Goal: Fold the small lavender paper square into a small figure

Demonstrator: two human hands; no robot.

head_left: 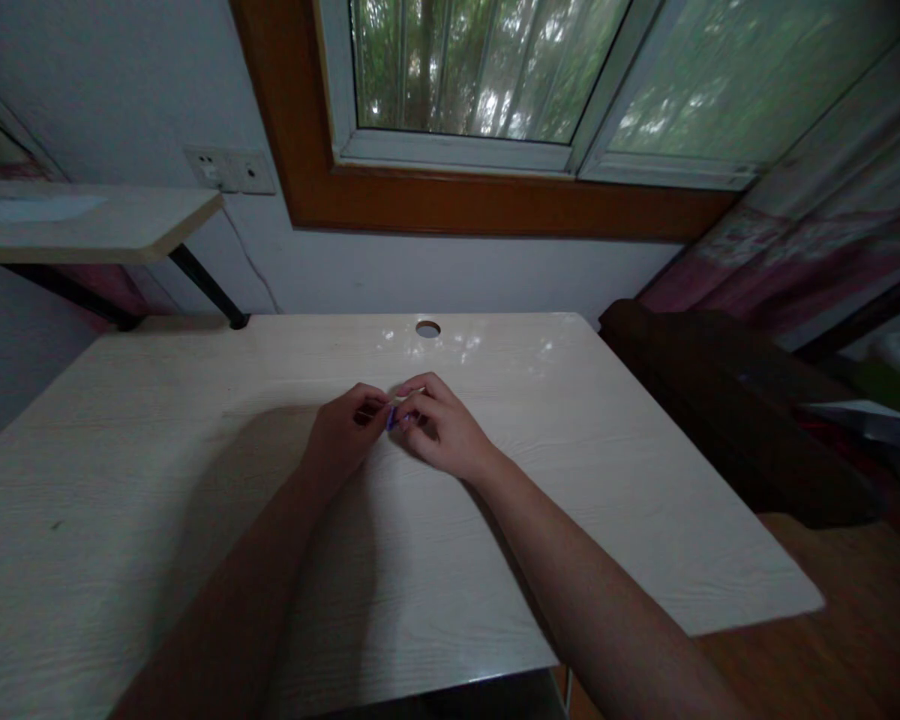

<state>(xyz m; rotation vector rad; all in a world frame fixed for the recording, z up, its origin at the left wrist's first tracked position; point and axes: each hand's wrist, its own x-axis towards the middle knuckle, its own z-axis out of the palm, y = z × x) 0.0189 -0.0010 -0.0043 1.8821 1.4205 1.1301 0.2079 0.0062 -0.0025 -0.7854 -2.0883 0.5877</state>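
Observation:
Both hands meet over the middle of the pale wood-grain desk (630,500). Between their fingertips is a small purple-blue object (391,417), mostly covered, so its kind does not show. My left hand (345,428) pinches it from the left, thumb and fingers closed together. From the right, the curled fingers of my right hand (442,430) close on the same object. Whether the object touches the desk top cannot be made out.
A round cable hole (428,329) lies near the desk's back edge. At the back left a raised shelf (90,225) stands on black legs. Behind the desk are a wall socket (229,170) and a window; a dark wooden piece of furniture (720,400) stands right.

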